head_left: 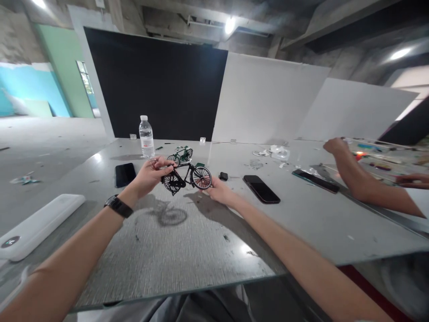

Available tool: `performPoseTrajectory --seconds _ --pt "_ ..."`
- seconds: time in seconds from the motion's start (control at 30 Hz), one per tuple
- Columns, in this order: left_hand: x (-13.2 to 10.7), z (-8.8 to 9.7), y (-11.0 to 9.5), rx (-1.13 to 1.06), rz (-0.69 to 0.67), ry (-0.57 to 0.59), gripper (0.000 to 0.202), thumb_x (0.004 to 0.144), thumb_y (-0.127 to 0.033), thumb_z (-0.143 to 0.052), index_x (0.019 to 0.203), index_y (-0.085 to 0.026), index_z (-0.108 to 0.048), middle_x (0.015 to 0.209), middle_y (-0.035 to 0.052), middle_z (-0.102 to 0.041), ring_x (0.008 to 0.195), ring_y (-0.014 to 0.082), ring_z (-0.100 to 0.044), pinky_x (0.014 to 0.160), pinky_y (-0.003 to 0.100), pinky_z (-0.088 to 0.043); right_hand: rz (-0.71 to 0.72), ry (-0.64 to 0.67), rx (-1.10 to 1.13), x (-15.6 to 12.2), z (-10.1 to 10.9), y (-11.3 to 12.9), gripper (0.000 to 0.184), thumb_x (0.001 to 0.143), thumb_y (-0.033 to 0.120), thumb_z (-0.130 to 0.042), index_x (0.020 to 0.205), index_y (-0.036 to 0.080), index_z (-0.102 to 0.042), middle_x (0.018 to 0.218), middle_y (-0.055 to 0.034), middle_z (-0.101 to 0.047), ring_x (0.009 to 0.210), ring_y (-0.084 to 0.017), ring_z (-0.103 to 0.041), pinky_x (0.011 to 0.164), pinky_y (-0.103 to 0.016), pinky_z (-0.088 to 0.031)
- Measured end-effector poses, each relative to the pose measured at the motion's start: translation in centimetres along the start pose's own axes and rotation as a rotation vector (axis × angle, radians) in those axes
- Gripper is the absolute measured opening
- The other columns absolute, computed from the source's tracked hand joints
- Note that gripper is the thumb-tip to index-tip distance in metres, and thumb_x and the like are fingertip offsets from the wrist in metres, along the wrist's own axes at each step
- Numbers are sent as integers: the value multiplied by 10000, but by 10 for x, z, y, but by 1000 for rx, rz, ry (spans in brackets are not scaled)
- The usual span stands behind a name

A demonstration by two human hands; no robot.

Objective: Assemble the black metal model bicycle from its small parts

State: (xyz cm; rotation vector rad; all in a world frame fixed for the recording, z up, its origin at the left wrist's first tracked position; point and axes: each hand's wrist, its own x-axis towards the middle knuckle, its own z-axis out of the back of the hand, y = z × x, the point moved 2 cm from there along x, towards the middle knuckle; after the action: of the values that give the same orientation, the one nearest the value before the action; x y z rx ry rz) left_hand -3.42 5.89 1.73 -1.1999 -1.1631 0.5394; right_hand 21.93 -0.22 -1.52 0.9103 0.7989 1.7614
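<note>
A black model bicycle (pixel 182 175) is held up off the table between my two hands, its shadow falling on the surface below. My left hand (pixel 152 173), with a dark watch on the wrist, pinches it near the seat and rear wheel. At the front wheel, my right hand (pixel 219 191) grips the rim from below, its fingers partly hidden behind the wheel. Just behind stands a green model bicycle (pixel 182 154), touched by neither hand.
A water bottle (pixel 146 136) and a phone (pixel 125 174) stand left; a white power bank (pixel 43 226) lies nearer. Right are a small black case (pixel 223 176), another phone (pixel 261 188), a dark flat device (pixel 315 180) and clear plastic wrapping (pixel 279 153). A co-worker's arm (pixel 358 174) reaches in.
</note>
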Motion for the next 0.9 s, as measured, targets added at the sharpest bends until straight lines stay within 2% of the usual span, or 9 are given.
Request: performPoseTrajectory --seconds 0.1,0.17,0.3,0.43,0.5,0.57,0.7,0.8,0.9 --pt "6 18 9 118 -16 -90 535 766 -280 -799 697 -243 -269 964 86 -732 1075 254 -694 931 415 -574 -68 -154 -113 1 17 -9 357 996 419 -516 1198 188 -698 922 -74 -736 711 -176 -597 667 -302 -478" --pt "9 29 15 250 -30 -131 547 745 -326 -819 694 -245 -280 939 82 -739 1086 269 -694 939 424 -572 -75 -222 -197 -1 27 -11 397 999 456 -504 1217 191 -702 956 -85 -739 705 -176 -588 662 -304 -464" --pt "10 41 20 391 -124 -148 565 768 -403 -797 672 -245 -263 896 71 -733 1101 284 -697 953 425 -539 -69 -249 -262 -2 35 -15 401 1006 465 -482 1183 186 -708 964 -92 -744 741 -194 -615 698 -326 -469" --pt "8 39 18 660 -201 -145 492 847 -371 -723 668 -243 -283 778 39 -671 903 234 -686 738 342 -502 -18 -218 -298 -1 32 -16 355 1018 445 -494 1144 189 -706 969 -91 -755 868 -220 -667 821 -360 -492" --pt "7 36 16 804 -221 -144 441 880 -362 -697 671 -239 -328 702 11 -608 723 187 -601 653 323 -442 6 -208 -296 -1 30 -15 337 1023 426 -504 1145 188 -708 978 -91 -761 908 -222 -681 869 -371 -494" --pt "6 34 16 891 -258 -146 378 901 -350 -684 703 -236 -383 685 -7 -556 636 160 -499 633 323 -401 23 -207 -285 -2 28 -14 309 1010 406 -542 1139 190 -721 1023 -99 -770 951 -226 -691 889 -372 -501" --pt "6 31 16 978 -361 -113 377 889 -315 -711 765 -241 -363 829 18 -564 749 186 -496 710 339 -401 2 -189 -261 -3 25 -9 247 968 378 -634 1080 195 -755 1097 -113 -778 1002 -242 -698 888 -375 -518" --pt "4 29 10 1028 -396 -184 417 878 -357 -737 779 -243 -348 902 38 -515 828 210 -495 746 350 -410 -3 -163 -254 -5 24 -3 239 977 383 -623 1033 192 -755 1067 -108 -779 949 -233 -700 859 -369 -520" --pt "1 24 1 1070 -435 -233 397 912 -388 -692 781 -242 -347 878 35 -470 854 224 -488 746 350 -400 2 -163 -269 -6 22 1 225 974 379 -625 981 194 -753 1032 -95 -779 915 -222 -695 836 -353 -510"
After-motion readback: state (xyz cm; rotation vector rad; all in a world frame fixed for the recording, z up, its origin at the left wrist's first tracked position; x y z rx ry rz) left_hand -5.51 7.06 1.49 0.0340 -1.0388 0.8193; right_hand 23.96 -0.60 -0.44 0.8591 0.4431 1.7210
